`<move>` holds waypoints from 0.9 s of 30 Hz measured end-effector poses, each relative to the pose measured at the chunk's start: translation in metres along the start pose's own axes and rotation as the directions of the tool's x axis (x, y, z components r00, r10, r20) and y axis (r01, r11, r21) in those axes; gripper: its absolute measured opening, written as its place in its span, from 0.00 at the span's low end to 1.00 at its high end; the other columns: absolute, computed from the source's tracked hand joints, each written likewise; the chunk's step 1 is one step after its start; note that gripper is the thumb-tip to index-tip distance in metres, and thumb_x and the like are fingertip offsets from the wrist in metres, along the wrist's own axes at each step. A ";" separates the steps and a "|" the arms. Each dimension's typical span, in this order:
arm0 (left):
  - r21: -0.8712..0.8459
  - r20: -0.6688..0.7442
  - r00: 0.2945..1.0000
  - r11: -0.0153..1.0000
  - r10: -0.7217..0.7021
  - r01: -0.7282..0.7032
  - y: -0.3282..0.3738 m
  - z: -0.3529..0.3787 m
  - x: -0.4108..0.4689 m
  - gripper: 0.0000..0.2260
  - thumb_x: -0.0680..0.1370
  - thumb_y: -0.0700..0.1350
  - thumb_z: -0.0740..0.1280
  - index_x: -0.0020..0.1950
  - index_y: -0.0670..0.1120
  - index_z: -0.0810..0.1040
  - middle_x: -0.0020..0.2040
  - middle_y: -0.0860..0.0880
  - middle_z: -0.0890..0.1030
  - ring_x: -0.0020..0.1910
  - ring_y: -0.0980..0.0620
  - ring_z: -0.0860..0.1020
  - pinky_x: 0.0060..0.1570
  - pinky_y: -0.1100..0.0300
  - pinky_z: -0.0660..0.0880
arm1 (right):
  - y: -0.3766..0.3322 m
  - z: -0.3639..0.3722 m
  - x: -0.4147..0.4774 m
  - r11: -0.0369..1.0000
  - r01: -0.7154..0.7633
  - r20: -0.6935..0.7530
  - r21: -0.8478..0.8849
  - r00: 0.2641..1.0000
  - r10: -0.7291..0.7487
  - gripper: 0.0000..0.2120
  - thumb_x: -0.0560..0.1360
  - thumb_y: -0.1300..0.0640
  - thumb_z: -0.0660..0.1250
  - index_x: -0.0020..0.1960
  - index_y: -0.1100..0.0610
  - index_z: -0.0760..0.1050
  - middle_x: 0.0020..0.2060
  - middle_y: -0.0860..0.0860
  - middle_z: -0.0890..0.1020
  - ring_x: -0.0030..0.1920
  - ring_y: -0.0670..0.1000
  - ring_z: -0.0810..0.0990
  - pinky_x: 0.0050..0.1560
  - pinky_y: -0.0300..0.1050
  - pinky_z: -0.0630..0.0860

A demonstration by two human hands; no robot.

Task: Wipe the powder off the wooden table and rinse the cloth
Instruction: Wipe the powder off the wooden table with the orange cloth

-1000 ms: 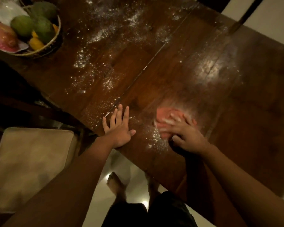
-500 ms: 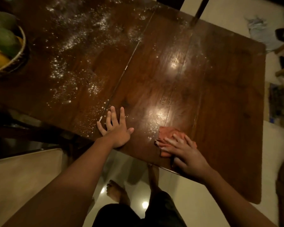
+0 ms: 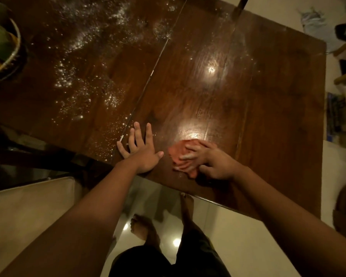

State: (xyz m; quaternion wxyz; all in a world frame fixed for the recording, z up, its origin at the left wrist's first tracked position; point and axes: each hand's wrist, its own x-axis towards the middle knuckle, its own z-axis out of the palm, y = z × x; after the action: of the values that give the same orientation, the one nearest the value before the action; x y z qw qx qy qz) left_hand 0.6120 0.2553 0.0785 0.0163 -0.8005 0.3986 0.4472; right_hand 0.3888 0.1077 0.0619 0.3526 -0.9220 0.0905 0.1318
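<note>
Your bench (image 3: 268, 100) showed its right half wiped to a shine, while powder (image 3: 82, 90) lay thick across the left half. Your left hand (image 3: 143, 154) rested flat, open, at the near edge. Your right hand (image 3: 214, 164) pressed the cloth (image 3: 177, 152) under extended fingers (image 3: 188, 156). The patch beside it a second earlier was gone, so only the left half looked outstanding.

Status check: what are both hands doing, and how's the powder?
Left hand flat on dark wooden table. Right hand presses crumpled orange cloth. White powder covers table's left half, toward woven fruit basket.
</note>
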 end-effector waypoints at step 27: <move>-0.109 -0.097 0.992 0.992 -0.078 0.068 0.003 -0.002 0.001 0.50 0.77 0.49 0.71 0.76 0.66 0.30 0.75 0.55 0.22 0.77 0.49 0.29 0.71 0.36 0.30 | -0.015 0.029 0.012 0.953 0.268 0.050 -0.139 0.963 -0.263 0.24 0.76 0.51 0.63 0.72 0.41 0.71 0.77 0.42 0.67 0.81 0.53 0.55 0.76 0.66 0.52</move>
State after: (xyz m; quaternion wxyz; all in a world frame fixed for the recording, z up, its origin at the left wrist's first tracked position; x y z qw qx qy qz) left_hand 0.6115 0.2522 0.0798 -0.0298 -0.8359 0.3452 0.4257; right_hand 0.3993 0.1373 0.0469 0.3006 -0.9468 -0.0494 0.1037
